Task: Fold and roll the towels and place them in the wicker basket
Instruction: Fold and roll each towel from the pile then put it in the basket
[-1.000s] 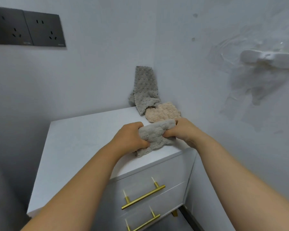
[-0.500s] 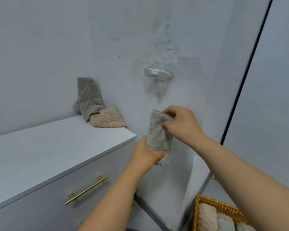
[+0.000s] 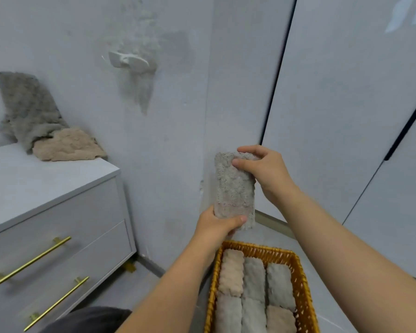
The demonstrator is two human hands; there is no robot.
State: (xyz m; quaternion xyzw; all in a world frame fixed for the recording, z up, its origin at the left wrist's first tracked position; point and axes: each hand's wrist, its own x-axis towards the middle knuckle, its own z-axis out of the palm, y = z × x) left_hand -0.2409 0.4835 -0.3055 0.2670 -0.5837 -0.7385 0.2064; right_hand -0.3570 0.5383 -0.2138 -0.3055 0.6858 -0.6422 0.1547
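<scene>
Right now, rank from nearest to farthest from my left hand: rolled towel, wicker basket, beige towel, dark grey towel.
1. Rolled towel, gripped by the left hand.
2. Wicker basket, just below.
3. Beige towel, left, on the dresser.
4. Dark grey towel, farther left, behind it.

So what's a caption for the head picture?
Left hand and right hand hold a rolled grey towel above the wicker basket.
</scene>
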